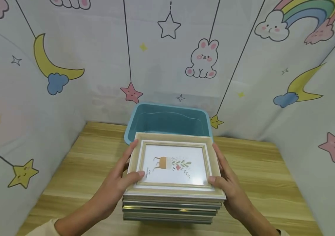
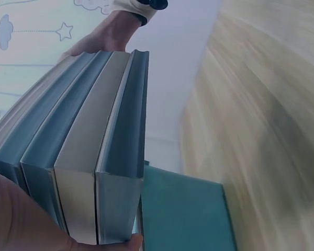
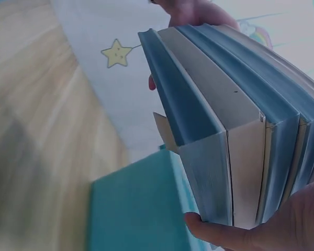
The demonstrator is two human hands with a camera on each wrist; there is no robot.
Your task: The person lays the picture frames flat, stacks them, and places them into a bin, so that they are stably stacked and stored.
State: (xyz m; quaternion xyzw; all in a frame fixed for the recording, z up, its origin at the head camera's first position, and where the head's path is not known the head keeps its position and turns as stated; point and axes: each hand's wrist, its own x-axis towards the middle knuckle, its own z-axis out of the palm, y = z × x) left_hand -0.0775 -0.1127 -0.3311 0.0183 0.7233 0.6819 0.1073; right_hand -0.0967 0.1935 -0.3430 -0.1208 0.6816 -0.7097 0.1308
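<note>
Both hands hold a stack of several picture frames point(image 1: 173, 193), with the stack raised over the wooden table. The top frame has a cream and white border around a print of a potted plant, turned sideways. My left hand point(image 1: 115, 185) grips the left side, thumb on the top frame's border. On the right side my right hand point(image 1: 230, 186) does the same. Blue-grey and pale frame edges point(image 2: 94, 115) show in the left wrist view. Fingertips of the right hand point(image 3: 272, 225) reach the bottom frame in the right wrist view.
A blue plastic bin point(image 1: 170, 121) stands behind the stack, partly covered by it in the head view. The wooden table point(image 1: 261, 183) extends to both sides. White cloth walls point(image 1: 102, 59) printed with moons, stars and a rabbit enclose its back and sides.
</note>
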